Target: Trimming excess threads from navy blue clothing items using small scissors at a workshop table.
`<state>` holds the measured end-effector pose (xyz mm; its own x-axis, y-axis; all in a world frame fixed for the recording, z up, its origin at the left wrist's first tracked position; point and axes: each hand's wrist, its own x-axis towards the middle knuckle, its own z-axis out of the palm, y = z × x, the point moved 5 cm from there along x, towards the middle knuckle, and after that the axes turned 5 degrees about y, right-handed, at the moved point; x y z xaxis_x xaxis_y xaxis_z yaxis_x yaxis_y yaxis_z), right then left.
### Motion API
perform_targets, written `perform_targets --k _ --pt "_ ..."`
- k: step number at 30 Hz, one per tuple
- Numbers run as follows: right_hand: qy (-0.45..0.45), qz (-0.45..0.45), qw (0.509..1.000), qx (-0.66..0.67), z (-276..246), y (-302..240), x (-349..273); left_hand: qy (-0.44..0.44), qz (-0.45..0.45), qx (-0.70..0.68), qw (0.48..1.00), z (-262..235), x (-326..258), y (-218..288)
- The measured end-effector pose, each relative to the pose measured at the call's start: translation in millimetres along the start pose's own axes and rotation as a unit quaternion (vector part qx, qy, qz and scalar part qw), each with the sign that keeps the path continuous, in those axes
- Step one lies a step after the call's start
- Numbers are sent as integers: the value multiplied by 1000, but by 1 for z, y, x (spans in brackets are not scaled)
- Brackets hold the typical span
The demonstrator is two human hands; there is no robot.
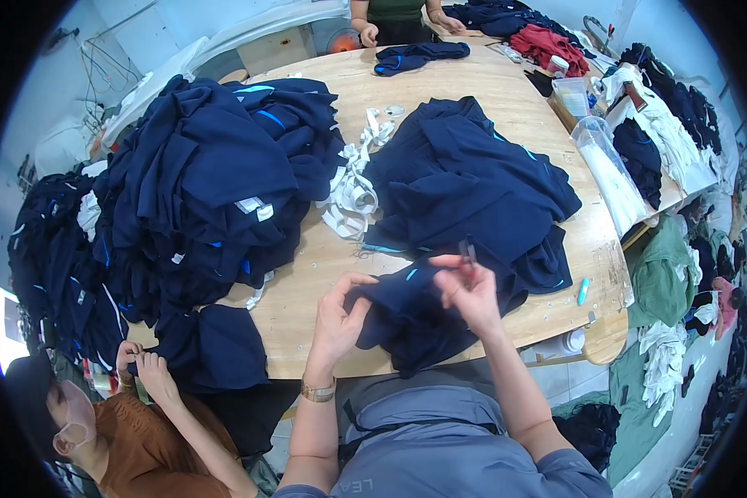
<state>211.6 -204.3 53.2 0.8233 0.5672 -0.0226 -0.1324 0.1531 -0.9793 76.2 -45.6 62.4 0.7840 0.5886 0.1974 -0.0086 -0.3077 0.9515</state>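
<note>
The table [593, 249] is largely covered by navy cloth, so the near edge is best kept for the work. The left pile [207, 166] is heaped high; the right pile [473, 174] is spread lower, just beyond the hands, and its folds should be kept out of the work, since a matching colour could easily be missed. The garment [407, 315] is held at the near edge, in front of the right pile; the border between the two cannot be clearly told. It is bunched and hanging toward the lap, so the part being worked would be better drawn taut and flat. White strips [349, 203] are tangled between the piles and should be kept from being dragged along. By the left hand [334, 324], the garment's edge appears pinched between thumb and fingers, a grip best kept firm. In the right hand [471, 300], blurred, a small dark tool [468, 251] is gripped; its tip should be pointed away from fabric and fingers. The bright blue tab [412, 274] should be left unsnagged.
</note>
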Motion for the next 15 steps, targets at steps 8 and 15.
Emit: perform_targets --k 8,15 --pt "-80 -91 987 -108 39 1 -3 1 -218 -418 882 16 -11 -20" --pt "60 -12 988 143 16 11 2 -12 -234 -471 850 16 -15 -16"
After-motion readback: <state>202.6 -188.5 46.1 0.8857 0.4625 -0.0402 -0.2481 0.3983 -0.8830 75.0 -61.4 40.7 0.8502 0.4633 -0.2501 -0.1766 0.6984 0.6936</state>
